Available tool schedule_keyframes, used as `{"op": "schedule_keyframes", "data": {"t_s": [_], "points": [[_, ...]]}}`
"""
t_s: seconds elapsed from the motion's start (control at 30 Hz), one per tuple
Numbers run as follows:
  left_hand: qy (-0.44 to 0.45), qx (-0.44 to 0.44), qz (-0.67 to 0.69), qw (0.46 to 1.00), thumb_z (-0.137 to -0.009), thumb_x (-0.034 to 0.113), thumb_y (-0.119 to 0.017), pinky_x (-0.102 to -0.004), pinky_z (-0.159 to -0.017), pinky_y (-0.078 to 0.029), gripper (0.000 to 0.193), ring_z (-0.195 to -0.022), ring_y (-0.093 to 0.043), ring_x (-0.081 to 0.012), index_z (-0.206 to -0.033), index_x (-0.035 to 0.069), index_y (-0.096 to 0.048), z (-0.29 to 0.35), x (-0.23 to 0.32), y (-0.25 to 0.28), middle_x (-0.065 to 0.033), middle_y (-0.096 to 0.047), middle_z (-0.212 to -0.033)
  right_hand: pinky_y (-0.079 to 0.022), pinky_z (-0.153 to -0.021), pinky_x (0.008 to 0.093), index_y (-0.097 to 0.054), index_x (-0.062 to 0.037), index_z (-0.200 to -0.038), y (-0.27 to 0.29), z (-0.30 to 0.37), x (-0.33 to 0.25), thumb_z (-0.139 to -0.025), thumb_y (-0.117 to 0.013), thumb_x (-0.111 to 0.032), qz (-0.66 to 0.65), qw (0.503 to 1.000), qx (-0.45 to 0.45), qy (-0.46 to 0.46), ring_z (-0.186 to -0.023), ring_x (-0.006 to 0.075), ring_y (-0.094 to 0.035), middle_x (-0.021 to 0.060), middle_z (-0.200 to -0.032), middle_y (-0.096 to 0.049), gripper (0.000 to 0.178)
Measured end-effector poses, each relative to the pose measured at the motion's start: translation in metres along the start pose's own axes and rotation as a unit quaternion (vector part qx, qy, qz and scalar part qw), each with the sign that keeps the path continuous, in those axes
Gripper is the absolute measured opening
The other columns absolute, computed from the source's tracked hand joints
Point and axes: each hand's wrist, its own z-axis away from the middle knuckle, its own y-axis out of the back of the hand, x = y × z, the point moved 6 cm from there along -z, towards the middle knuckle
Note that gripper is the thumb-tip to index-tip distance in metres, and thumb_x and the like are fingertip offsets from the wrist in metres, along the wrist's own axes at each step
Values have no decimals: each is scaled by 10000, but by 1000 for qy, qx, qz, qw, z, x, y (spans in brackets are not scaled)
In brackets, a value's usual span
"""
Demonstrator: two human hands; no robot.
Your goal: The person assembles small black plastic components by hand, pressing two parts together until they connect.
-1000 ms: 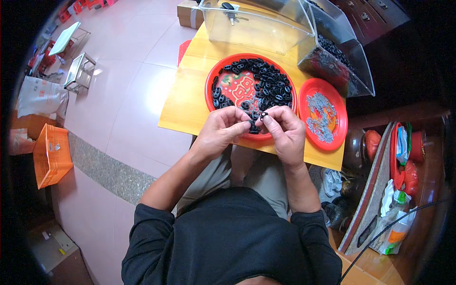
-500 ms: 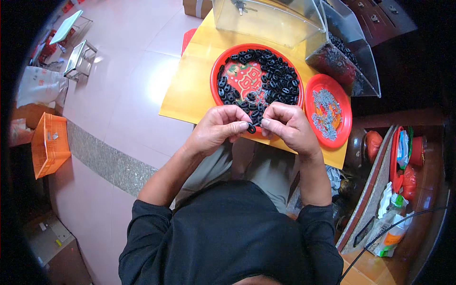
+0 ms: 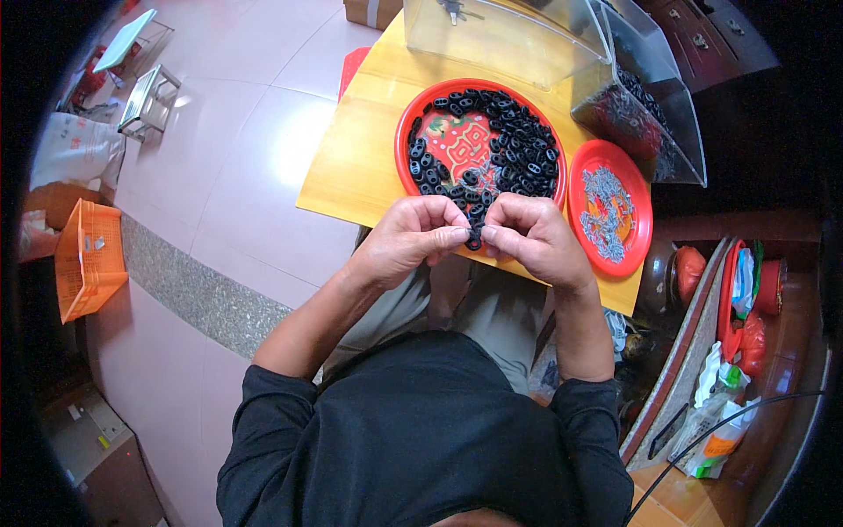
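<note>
My left hand (image 3: 420, 228) pinches a small black oval plastic piece with holes (image 3: 474, 238) between thumb and forefinger. Close against its other side, my right hand (image 3: 536, 235) is also closed in a pinch; whatever its fingertips hold is too small to make out. Both hands are over the near rim of a round red tray (image 3: 406, 176). Many like black pieces (image 3: 527, 140) lie around that tray, with a little heap of thin silvery bits (image 3: 479, 178) among them. To the right, a smaller red plate (image 3: 645, 215) carries more small silvery metal pieces (image 3: 606, 211).
The trays stand on a yellow wooden table (image 3: 351, 167). Clear plastic bins (image 3: 509, 48) stand at its far side, one containing black parts (image 3: 645, 97). An orange crate (image 3: 88, 255) and a metal stool (image 3: 149, 101) are on the floor at left. Shelves with bags (image 3: 720, 439) line the right.
My hands have come closer together, and the black piece is now between both sets of fingertips. The view has shifted slightly, so the table appears a little further right.
</note>
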Motion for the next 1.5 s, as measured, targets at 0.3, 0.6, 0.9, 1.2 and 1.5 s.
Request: {"op": "schedule_keyframes", "data": {"t_s": [0.3,0.6,0.9,1.2,1.5], "points": [[-16,5,-7,1000,-827,167,-651,-170,-457,-341,145,-532,-438,-29,-836,42,-578,-3,-1,0,30,-538,-677,-408,-511,198,-537,-18,-760,1,-1,-1,-848,-565,-70,-8,1000,-12,-9,-579,50,-516,-1,-655,-564,106],[-21,27,11,999,-839,136,-638,-154,-469,-349,98,-554,-452,-16,-823,59,-580,-4,1,-4,40,-547,-697,-433,-528,254,-566,17,-751,1,2,-7,-831,-582,-99,-11,1000,9,-23,-593,88,-523,31,-638,-554,142],[-54,62,51,995,-837,146,-641,-157,-453,-340,100,-536,-451,-15,-805,65,-592,-6,1,-1,37,-551,-669,-449,-590,354,-553,39,-1058,-15,20,-27,-687,-718,-112,283,919,198,189,-659,269,-537,124,-746,-538,433],[-78,73,30,994,-826,133,-649,-170,-440,-314,124,-499,-420,-29,-785,62,-557,-3,6,-7,30,-525,-639,-451,-592,382,-546,54,-1002,-21,22,-35,-690,-661,-25,324,886,223,246,-662,307,-544,153,-779,-556,342],[-90,103,17,991,-822,119,-653,-170,-439,-328,128,-497,-431,-32,-766,58,-556,-2,1,-1,19,-541,-642,-453,-594,388,-533,61,-986,-26,18,-29,-674,-641,15,332,882,211,260,-668,316,-542,159,-770,-544,333]]}}
